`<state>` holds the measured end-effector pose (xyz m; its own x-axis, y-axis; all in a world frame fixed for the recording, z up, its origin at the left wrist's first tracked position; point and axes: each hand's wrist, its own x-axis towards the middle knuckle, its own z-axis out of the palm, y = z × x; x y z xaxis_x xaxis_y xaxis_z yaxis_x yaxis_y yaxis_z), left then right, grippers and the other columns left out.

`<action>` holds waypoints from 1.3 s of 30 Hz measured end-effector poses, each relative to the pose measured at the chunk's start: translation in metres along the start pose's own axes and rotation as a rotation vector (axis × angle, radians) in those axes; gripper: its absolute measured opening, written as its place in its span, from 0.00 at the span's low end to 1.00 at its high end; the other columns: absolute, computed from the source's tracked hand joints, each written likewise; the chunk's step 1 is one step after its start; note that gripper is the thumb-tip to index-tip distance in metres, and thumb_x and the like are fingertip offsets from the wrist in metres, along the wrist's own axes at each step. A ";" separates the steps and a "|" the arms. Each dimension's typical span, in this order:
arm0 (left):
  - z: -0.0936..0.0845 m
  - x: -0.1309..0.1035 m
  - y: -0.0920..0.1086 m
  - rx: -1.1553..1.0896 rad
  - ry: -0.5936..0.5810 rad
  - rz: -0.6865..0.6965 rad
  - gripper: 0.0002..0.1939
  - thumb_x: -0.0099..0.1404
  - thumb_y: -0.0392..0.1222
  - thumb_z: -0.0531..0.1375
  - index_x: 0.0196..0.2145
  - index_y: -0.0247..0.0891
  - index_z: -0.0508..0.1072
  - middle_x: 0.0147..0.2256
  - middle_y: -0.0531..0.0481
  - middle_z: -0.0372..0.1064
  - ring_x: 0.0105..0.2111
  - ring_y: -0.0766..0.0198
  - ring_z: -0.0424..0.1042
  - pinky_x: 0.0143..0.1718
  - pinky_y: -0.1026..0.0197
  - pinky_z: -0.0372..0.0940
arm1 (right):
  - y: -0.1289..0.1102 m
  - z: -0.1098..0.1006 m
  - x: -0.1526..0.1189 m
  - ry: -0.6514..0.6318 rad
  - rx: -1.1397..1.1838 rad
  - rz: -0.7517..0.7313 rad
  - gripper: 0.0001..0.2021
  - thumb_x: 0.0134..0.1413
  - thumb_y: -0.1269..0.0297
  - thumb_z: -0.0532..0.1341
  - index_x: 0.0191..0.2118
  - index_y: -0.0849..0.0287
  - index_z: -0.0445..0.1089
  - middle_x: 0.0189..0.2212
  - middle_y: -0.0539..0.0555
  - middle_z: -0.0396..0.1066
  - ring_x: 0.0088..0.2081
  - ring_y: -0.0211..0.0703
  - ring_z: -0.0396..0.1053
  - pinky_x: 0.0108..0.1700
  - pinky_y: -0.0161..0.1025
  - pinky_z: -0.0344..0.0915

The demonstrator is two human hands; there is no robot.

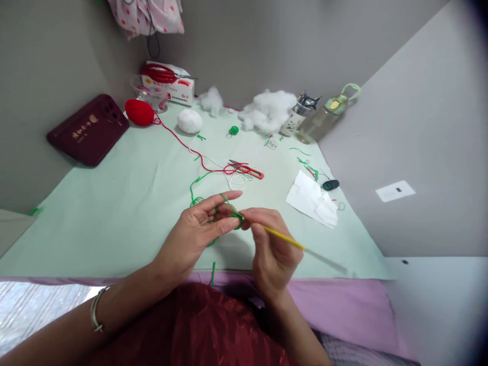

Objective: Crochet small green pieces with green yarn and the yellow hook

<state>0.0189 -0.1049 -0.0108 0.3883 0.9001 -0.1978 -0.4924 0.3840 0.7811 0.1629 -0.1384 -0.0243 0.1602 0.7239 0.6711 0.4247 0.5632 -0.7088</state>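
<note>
Head view: green yarn (235,217) between fingers (229,224).

The table mat (114,203) carries the scissors (246,169) at centre. A paper sheet (312,199) lies to their right; the yarn ball (140,112) and tissue box (168,84) lie far left.

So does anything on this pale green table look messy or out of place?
Yes: short green yarn scraps lie scattered near the crumpled white paper, and loose white stuffing fluff sits in clumps by the two bottles. Red yarn trails across the table.
</note>
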 end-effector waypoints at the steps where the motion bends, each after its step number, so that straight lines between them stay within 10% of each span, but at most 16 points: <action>1: 0.000 0.001 -0.001 -0.028 -0.003 -0.017 0.19 0.60 0.39 0.75 0.50 0.49 0.84 0.33 0.56 0.76 0.36 0.70 0.72 0.42 0.67 0.64 | 0.000 0.000 -0.002 -0.005 -0.090 -0.071 0.15 0.66 0.74 0.62 0.50 0.49 0.79 0.41 0.54 0.79 0.41 0.43 0.77 0.40 0.42 0.77; 4: -0.001 0.005 0.000 -0.127 -0.068 -0.144 0.20 0.59 0.41 0.75 0.50 0.44 0.84 0.37 0.51 0.78 0.38 0.69 0.73 0.44 0.67 0.66 | 0.000 -0.003 -0.003 0.005 -0.206 -0.182 0.16 0.64 0.75 0.63 0.52 0.48 0.79 0.43 0.56 0.79 0.42 0.45 0.77 0.41 0.44 0.77; 10: -0.004 0.007 0.005 -0.086 -0.034 -0.133 0.16 0.60 0.40 0.74 0.46 0.43 0.86 0.34 0.54 0.74 0.35 0.71 0.70 0.41 0.70 0.66 | 0.003 -0.009 0.009 0.057 0.335 0.282 0.11 0.70 0.69 0.59 0.42 0.52 0.80 0.35 0.51 0.77 0.28 0.35 0.71 0.31 0.37 0.70; 20: -0.001 0.002 0.004 -0.049 -0.033 -0.087 0.21 0.61 0.37 0.73 0.52 0.48 0.82 0.33 0.56 0.74 0.35 0.72 0.72 0.39 0.71 0.64 | 0.000 -0.004 0.005 -0.020 0.307 0.231 0.10 0.67 0.69 0.63 0.44 0.49 0.82 0.38 0.52 0.79 0.37 0.40 0.74 0.38 0.39 0.72; 28: -0.008 0.005 0.012 -0.148 -0.235 -0.229 0.23 0.60 0.41 0.73 0.54 0.41 0.82 0.36 0.51 0.75 0.38 0.65 0.74 0.48 0.62 0.66 | 0.008 -0.010 0.017 0.065 0.688 0.603 0.09 0.65 0.58 0.66 0.34 0.55 0.80 0.27 0.50 0.74 0.26 0.33 0.68 0.27 0.31 0.67; 39: -0.003 0.000 0.004 0.102 -0.019 -0.007 0.25 0.60 0.37 0.74 0.54 0.49 0.81 0.37 0.54 0.73 0.38 0.67 0.72 0.40 0.66 0.65 | 0.003 -0.004 0.008 0.004 0.427 0.341 0.08 0.68 0.65 0.63 0.41 0.53 0.81 0.37 0.52 0.81 0.31 0.35 0.72 0.35 0.36 0.71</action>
<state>0.0147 -0.1026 -0.0093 0.4070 0.8928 -0.1932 -0.4082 0.3670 0.8359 0.1693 -0.1323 -0.0200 0.2289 0.8928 0.3879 -0.0515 0.4091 -0.9110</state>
